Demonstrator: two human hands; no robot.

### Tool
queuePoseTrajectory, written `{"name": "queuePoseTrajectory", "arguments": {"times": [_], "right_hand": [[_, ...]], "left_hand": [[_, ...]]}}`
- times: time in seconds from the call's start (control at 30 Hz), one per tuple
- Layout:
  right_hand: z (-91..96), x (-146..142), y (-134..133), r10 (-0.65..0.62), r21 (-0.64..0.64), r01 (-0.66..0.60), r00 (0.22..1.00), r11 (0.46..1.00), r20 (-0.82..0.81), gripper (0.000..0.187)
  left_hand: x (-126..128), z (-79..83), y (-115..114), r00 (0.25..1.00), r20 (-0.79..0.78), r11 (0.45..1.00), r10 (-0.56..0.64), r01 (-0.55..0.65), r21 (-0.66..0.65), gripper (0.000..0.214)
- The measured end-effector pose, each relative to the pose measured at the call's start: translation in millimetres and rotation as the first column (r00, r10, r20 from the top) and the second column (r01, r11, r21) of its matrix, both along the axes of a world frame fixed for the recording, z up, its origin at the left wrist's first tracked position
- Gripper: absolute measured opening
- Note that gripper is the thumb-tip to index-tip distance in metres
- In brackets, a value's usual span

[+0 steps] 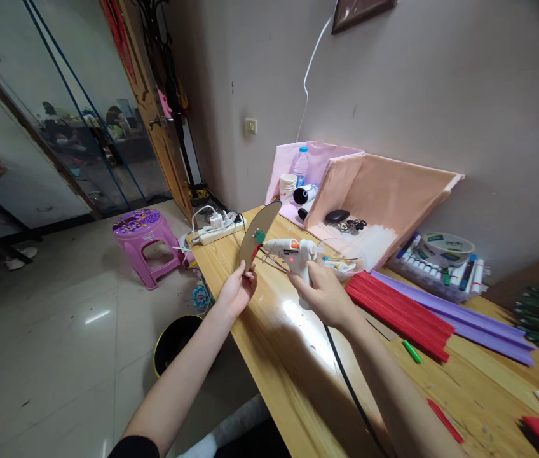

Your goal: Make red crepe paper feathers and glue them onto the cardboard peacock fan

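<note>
My left hand (238,289) is closed on the lower end of a brown crescent-shaped cardboard piece (264,221), held upright above the table edge. A small green piece (259,236) sits on the cardboard, with something red just below it. In my right hand (324,289) is a white hot glue gun (293,249), gripped by its handle. Its nozzle points left and is at or very near the green piece; whether they touch I cannot tell. A small red light shows on the gun's side, and a black cord (346,375) runs down from its handle.
A power strip (222,230) lies at the table's far left corner. Red pleated strips (400,315), purple strips (460,321) and a box of markers (441,267) are at the right. Pink and peach panels (388,184) stand behind. A stool (148,242) and a bin (174,340) are left.
</note>
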State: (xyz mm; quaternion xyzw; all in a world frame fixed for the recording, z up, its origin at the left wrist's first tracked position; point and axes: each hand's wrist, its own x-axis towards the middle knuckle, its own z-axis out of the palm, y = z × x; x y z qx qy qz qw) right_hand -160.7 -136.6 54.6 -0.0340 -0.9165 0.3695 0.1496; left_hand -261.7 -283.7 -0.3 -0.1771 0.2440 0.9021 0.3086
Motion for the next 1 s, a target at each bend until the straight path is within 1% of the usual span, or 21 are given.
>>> {"name": "queuePoseTrajectory", "arguments": {"times": [0.5, 0.63, 0.77, 0.83, 0.87, 0.93, 1.0], "right_hand": [[7.3, 5, 0, -0.017, 0.049, 0.017, 1.0, 0.999, -0.006, 0.025], [6.8, 5, 0, -0.032, 0.058, 0.032, 0.999, 0.998, -0.011, 0.022], [4.8, 4, 1, -0.036, 0.05, 0.039, 0.998, 0.998, -0.049, 0.02], [1.7, 3, 2, -0.027, 0.001, 0.028, 0.997, 1.0, -0.074, 0.021], [-1.0, 2, 3, -0.028, -0.044, 0.024, 0.996, 0.999, -0.087, 0.022], [-9.4, -4, 5, -0.054, -0.17, 0.033, 0.991, 0.985, -0.122, 0.024], [-22.0, -14, 7, -0.121, -0.293, 0.069, 0.979, 0.954, -0.165, 0.028]], "left_hand": [[-1, -2.1, 1, 1.0, -0.025, 1.0, -0.002, 0.001, -0.02, 0.018], [-2, -3.1, 0, 0.999, -0.037, 1.0, -0.008, 0.007, -0.029, 0.02], [-2, -1.6, 0, 0.999, -0.047, 0.999, -0.018, 0.016, -0.041, 0.023], [-3, 0.4, -1, 0.998, -0.054, 0.999, -0.013, 0.011, -0.046, 0.024], [-4, 1.6, -2, 0.998, -0.06, 0.999, -0.008, 0.005, -0.047, 0.025], [-6, 4.2, -7, 0.997, -0.081, 0.999, 0.013, -0.017, -0.046, 0.026], [-9, 7.7, -13, 0.993, -0.111, 0.998, 0.04, -0.045, -0.043, 0.027]]}}
